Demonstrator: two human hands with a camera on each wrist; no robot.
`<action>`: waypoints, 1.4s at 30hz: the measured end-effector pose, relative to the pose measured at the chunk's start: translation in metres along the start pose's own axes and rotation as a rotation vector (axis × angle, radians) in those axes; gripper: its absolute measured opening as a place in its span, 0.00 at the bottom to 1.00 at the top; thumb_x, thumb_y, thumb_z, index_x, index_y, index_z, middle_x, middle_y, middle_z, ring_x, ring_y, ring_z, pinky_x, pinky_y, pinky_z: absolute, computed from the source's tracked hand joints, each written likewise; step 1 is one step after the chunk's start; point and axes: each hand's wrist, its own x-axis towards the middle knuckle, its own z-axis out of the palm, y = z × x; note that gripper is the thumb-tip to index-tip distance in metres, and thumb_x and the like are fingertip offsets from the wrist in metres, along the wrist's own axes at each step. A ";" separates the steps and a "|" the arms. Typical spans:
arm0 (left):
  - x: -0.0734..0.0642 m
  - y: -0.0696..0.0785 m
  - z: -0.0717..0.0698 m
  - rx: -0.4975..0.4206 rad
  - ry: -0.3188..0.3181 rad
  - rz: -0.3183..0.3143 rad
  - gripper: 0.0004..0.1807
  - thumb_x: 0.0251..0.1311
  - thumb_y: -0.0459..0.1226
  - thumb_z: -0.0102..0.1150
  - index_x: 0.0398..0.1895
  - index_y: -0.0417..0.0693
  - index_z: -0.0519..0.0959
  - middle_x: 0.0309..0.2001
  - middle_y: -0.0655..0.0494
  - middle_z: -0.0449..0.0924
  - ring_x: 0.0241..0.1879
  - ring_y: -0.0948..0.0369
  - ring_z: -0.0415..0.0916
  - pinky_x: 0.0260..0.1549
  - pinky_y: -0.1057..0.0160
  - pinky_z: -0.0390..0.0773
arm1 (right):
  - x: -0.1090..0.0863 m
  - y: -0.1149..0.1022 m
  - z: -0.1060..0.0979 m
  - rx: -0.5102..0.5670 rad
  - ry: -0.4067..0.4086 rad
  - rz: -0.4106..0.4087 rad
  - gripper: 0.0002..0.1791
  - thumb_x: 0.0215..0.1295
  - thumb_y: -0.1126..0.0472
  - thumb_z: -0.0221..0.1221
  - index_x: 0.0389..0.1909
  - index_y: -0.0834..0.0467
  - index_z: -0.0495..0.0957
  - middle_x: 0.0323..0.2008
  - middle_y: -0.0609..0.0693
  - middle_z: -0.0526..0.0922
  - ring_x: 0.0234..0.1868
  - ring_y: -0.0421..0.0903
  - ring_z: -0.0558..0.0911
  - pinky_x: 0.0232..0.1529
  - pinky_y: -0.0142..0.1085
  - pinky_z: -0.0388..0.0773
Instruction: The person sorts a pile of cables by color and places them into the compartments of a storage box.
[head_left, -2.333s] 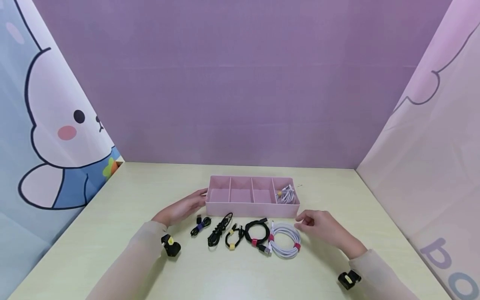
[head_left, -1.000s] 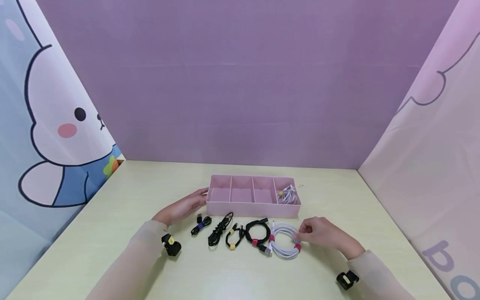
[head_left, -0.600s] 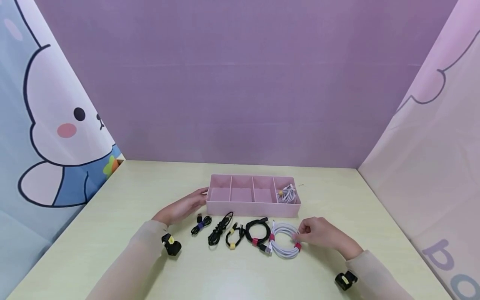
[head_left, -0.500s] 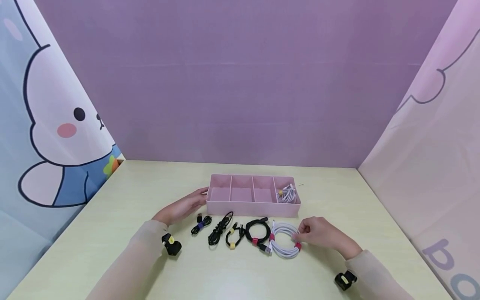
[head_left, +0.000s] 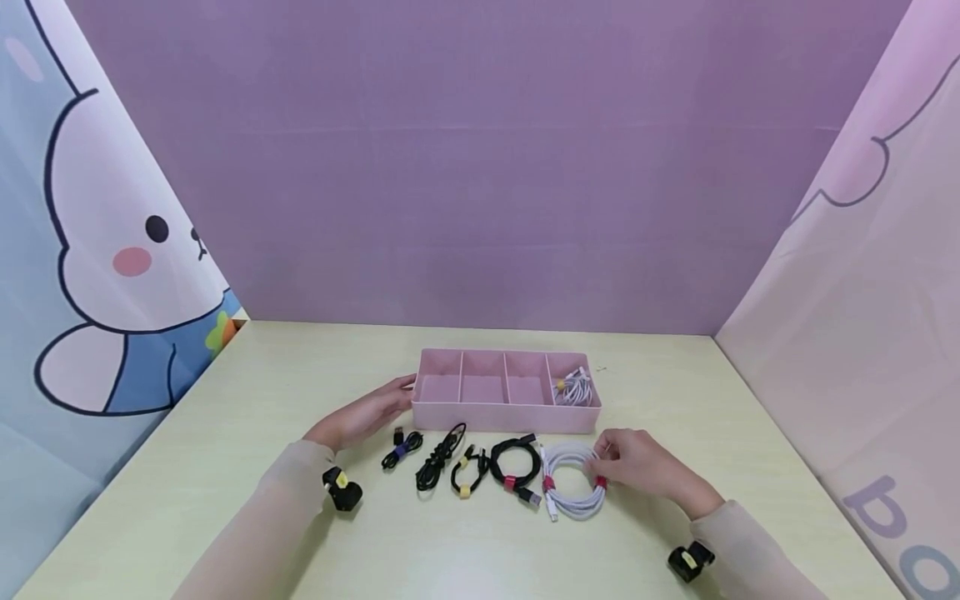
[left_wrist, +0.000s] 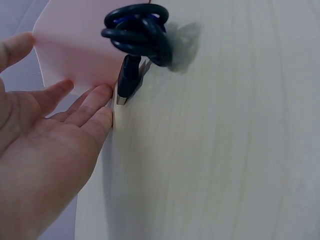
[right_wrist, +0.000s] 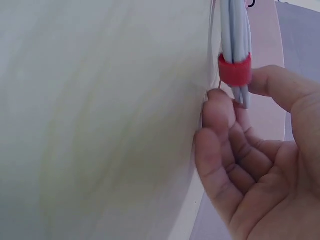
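Note:
In the head view my right hand [head_left: 651, 469] pinches the right side of a coiled white cable [head_left: 576, 509] bound with red straps. The right wrist view has the thumb and fingers on the white strands beside a red strap [right_wrist: 235, 70], other fingers curled. At the left end of a pink divided box [head_left: 504, 418], my left hand [head_left: 365, 417] rests its fingers against the wall, holding nothing. In the left wrist view its fingertips touch the pink wall [left_wrist: 80, 55], near a small black cable [left_wrist: 137, 32]. A white cable bundle [head_left: 576, 388] lies in the box's rightmost compartment.
A row of bundled black cables lies in front of the box: one with a blue tie [head_left: 402, 452], a longer one [head_left: 438, 462], a short one with yellow straps [head_left: 464, 492], and a coil with a red strap [head_left: 514, 483]. A purple panel [head_left: 480, 167] stands behind the table.
My right hand moves from beside the box's right corner to the white coil and takes hold of it. The coil shifts slightly right and turns, its plug end swinging toward me. The left hand stays put.

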 end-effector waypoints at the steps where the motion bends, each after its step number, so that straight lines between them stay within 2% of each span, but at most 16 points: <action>1: 0.000 0.000 0.000 0.000 0.001 0.000 0.35 0.79 0.46 0.40 0.82 0.49 0.42 0.80 0.49 0.44 0.77 0.48 0.46 0.75 0.51 0.46 | 0.000 0.000 0.000 0.023 -0.003 0.004 0.10 0.65 0.56 0.66 0.34 0.58 0.78 0.22 0.44 0.80 0.22 0.42 0.76 0.21 0.30 0.74; 4: 0.000 0.001 0.000 -0.003 0.001 0.006 0.35 0.79 0.46 0.40 0.82 0.49 0.42 0.80 0.49 0.43 0.77 0.48 0.45 0.75 0.51 0.46 | 0.001 -0.002 0.000 0.072 -0.008 0.017 0.11 0.67 0.56 0.64 0.38 0.59 0.77 0.22 0.45 0.82 0.21 0.43 0.78 0.20 0.31 0.74; 14: 0.000 0.001 0.001 -0.004 0.009 -0.005 0.35 0.79 0.46 0.40 0.82 0.49 0.43 0.80 0.51 0.43 0.77 0.49 0.45 0.75 0.52 0.47 | 0.003 0.001 0.000 0.112 -0.032 -0.009 0.12 0.71 0.54 0.61 0.43 0.60 0.77 0.23 0.46 0.81 0.21 0.40 0.74 0.19 0.29 0.70; 22: 0.001 0.001 0.001 -0.005 0.004 0.006 0.35 0.79 0.46 0.40 0.82 0.49 0.43 0.80 0.50 0.43 0.77 0.49 0.45 0.75 0.52 0.47 | 0.004 0.006 0.000 0.103 -0.058 -0.023 0.18 0.63 0.52 0.68 0.47 0.58 0.77 0.23 0.45 0.78 0.21 0.37 0.69 0.19 0.28 0.66; 27: 0.001 0.000 0.001 -0.001 -0.002 0.009 0.35 0.79 0.46 0.39 0.82 0.48 0.43 0.80 0.50 0.43 0.77 0.49 0.45 0.75 0.52 0.46 | 0.004 0.007 0.000 0.110 -0.067 -0.052 0.19 0.63 0.51 0.68 0.48 0.58 0.78 0.26 0.45 0.78 0.22 0.38 0.70 0.21 0.28 0.67; 33: -0.001 0.000 0.001 0.022 -0.004 0.018 0.33 0.80 0.45 0.37 0.81 0.46 0.42 0.80 0.48 0.44 0.77 0.48 0.45 0.75 0.53 0.47 | 0.004 0.010 -0.001 0.172 -0.115 -0.107 0.20 0.63 0.56 0.68 0.51 0.61 0.77 0.31 0.48 0.77 0.28 0.40 0.73 0.26 0.29 0.73; 37: -0.002 0.000 0.001 0.026 -0.005 0.016 0.35 0.80 0.46 0.38 0.81 0.46 0.42 0.80 0.48 0.44 0.77 0.48 0.45 0.75 0.53 0.47 | 0.005 0.012 -0.002 0.202 -0.133 -0.111 0.19 0.64 0.58 0.68 0.52 0.62 0.78 0.33 0.50 0.79 0.31 0.42 0.75 0.29 0.29 0.75; 42: -0.001 0.000 0.000 0.022 -0.006 0.017 0.34 0.80 0.46 0.37 0.81 0.47 0.42 0.80 0.48 0.44 0.77 0.48 0.45 0.75 0.52 0.46 | 0.005 0.011 -0.004 0.221 -0.110 -0.097 0.19 0.63 0.58 0.68 0.51 0.64 0.81 0.34 0.50 0.81 0.35 0.44 0.78 0.33 0.30 0.79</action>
